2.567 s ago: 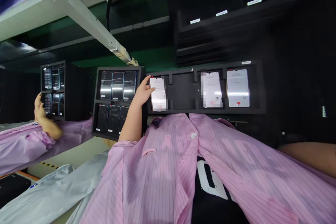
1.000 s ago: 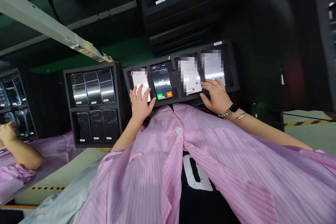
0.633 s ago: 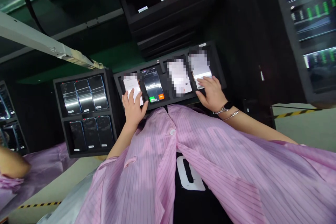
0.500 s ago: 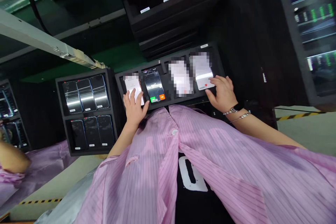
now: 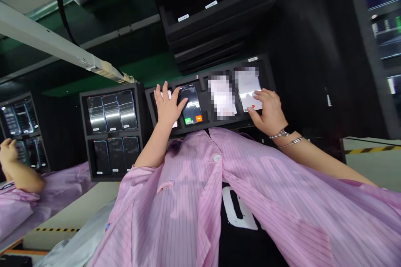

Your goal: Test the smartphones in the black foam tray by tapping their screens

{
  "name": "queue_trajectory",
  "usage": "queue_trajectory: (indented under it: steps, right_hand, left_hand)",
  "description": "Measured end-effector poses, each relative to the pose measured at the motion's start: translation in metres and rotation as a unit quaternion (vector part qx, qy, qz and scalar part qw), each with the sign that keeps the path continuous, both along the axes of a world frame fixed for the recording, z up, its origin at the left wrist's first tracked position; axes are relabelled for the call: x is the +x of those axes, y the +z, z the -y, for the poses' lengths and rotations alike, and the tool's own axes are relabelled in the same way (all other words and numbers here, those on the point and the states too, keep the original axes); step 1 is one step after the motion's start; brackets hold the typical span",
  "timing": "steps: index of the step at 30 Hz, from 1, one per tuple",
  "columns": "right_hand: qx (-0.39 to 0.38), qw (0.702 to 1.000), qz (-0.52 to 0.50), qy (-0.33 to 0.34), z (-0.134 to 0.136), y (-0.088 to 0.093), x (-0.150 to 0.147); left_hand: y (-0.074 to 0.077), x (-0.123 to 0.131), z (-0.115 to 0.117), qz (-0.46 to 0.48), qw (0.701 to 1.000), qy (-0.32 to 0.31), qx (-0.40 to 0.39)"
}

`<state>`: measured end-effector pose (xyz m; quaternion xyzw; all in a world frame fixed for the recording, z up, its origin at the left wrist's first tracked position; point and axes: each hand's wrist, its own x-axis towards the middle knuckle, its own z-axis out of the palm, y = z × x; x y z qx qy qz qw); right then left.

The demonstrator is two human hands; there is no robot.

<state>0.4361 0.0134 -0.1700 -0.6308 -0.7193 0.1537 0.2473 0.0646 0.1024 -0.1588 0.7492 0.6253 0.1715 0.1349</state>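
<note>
A long black tray (image 5: 216,124) holds several phones in a row. Over the leftmost phone (image 5: 174,124), whose screen is lit white, my left hand (image 5: 167,106) lies with spread fingers and covers most of it. Beside it is a phone with a dark screen (image 5: 191,102) and green and orange buttons. The third phone (image 5: 222,96) is bright and partly pixelated. My right hand (image 5: 267,110) rests at the lower right of the rightmost phone (image 5: 249,94), fingers apart, fingertips at the screen's edge. Neither hand grips anything.
Left of the long tray stands a black tray (image 5: 109,135) with two rows of dark phones. A co-worker's arm (image 5: 20,171) reaches in at far left. A metal beam (image 5: 62,46) slants across the upper left. Another black tray (image 5: 219,12) stands behind; a rack is at far right.
My left hand has moved up over the leftmost phone, its thumb now near the dark-screened one. My right hand stays by the rightmost phone. The view has shifted slightly.
</note>
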Motion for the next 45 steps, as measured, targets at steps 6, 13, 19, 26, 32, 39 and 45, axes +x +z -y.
queue_trajectory:
  steps: [6,13,19,26,32,39,45]
  right_hand:
    - [0.014,1.000,-0.015,0.011,0.000,-0.007,0.000]
    - [-0.002,1.000,-0.011,0.005,-0.002,-0.009,-0.002]
    - [0.003,1.000,-0.011,0.008,-0.001,-0.003,-0.004]
    - [-0.028,0.980,-0.036,0.195,-0.006,0.022,-0.062]
    - [-0.039,0.940,-0.042,0.337,-0.018,0.018,-0.116]
    - [-0.027,0.960,-0.049,0.274,-0.022,0.011,-0.107]
    - [0.023,0.997,-0.070,-0.027,-0.036,0.006,-0.021]
  left_hand:
    - [-0.001,0.000,-0.003,-0.018,1.000,-0.006,-0.008]
    - [0.003,-0.005,0.004,-0.011,1.000,0.011,0.004]
    - [0.005,-0.013,0.023,-0.008,1.000,0.015,-0.003]
    - [0.012,-0.044,0.092,-0.037,0.998,0.035,-0.024]
    - [-0.007,-0.050,0.121,-0.034,0.994,0.098,-0.016]
    - [0.002,-0.048,0.108,-0.024,0.990,0.123,-0.071]
    - [0.010,-0.052,0.066,0.042,0.976,0.177,-0.118]
